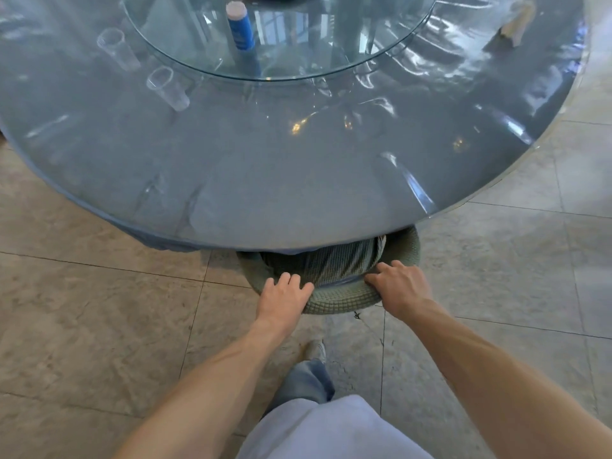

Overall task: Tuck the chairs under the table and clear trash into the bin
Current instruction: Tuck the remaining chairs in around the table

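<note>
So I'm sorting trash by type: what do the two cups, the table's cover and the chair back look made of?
The two cups look like thin clear plastic; the tabletop shows through them. The table's cover seems a glossy clear plastic sheet over blue cloth, judging by wrinkles and glare. The chair back looks like green textured fabric with a waffle grid.

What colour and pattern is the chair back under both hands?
Muted green with a small checked weave on the chair back, seen in the head view.
</note>
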The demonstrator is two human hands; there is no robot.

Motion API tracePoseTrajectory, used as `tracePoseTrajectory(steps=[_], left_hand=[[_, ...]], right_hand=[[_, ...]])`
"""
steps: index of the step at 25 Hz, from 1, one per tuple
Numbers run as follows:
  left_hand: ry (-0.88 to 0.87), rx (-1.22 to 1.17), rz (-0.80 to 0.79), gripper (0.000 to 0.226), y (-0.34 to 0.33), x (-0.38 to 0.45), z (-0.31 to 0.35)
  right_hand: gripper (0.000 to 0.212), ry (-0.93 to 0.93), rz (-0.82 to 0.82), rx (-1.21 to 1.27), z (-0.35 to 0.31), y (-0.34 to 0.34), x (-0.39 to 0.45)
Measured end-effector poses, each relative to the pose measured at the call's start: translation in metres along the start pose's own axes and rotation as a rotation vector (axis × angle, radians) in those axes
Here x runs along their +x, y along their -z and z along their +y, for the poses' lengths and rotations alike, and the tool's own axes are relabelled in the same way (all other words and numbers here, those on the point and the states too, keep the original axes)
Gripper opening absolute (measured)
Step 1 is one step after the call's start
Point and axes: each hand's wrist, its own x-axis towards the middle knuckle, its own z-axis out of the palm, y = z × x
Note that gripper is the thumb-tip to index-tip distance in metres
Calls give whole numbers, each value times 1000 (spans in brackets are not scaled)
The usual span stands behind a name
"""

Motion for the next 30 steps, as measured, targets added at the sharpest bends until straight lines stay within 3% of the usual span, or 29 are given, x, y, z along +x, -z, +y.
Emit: tracePoseTrajectory(steps=[6,9,11,13,17,20,30], left_hand=[[9,3,-242,60,17,20,3],[-27,-8,-550,85,40,39,-5],[-37,-44,-729,85,64,58,-3],[-73,-105,-794,78,87,78,13],[-138,-277,-630,62,126,127,84],[-181,-285,-526,52,157,174,150],[-302,-137,-456,46,273,320,377]], right_hand=[[42,33,-60,102,14,3,-7],[39,40,-107,204,27,7,-11],[39,24,-99,283,42,8,-17],[40,-15,-101,332,65,4,-21],[43,-119,-175,331,143,-6,-28],[40,-199,-123,373,226,-14,-40],[37,-551,-89,581,498,-56,-124]])
